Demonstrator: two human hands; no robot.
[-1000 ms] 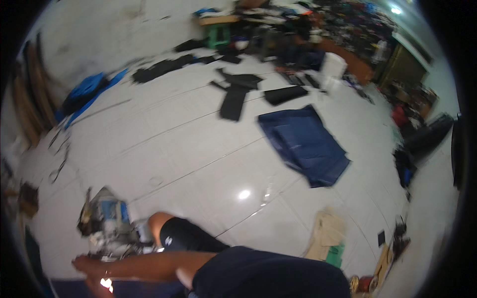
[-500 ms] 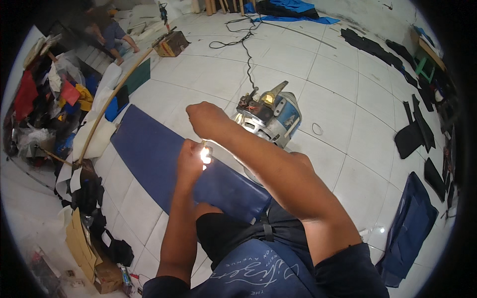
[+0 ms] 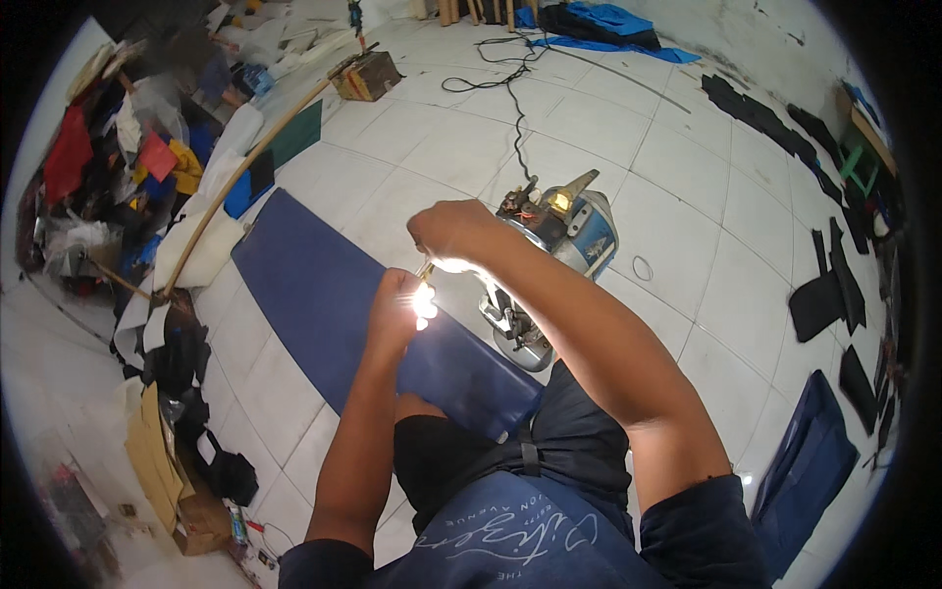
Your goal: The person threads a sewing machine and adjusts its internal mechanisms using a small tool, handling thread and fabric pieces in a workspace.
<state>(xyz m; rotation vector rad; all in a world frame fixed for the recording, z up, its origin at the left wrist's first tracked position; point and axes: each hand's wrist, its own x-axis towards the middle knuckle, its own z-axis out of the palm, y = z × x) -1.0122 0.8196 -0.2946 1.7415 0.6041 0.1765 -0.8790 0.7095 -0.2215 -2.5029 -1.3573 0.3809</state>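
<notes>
White script lettering sits upside down across the navy T-shirt. Thin brass-coloured piece shows between left hand and right hand, above the smooth navy sheet. Both hands' fingers curl; can't tell the exact grips, glare. Versus half a second ago, glare spreads wider; more of the blue-panelled metal machine shows.

White glare masks part of the bare left hand, leaving the thin yellowish piece unclear; the bare right forearm hides part of the blue-and-grey metal machine; the upper edge cuts off tan upright poles
</notes>
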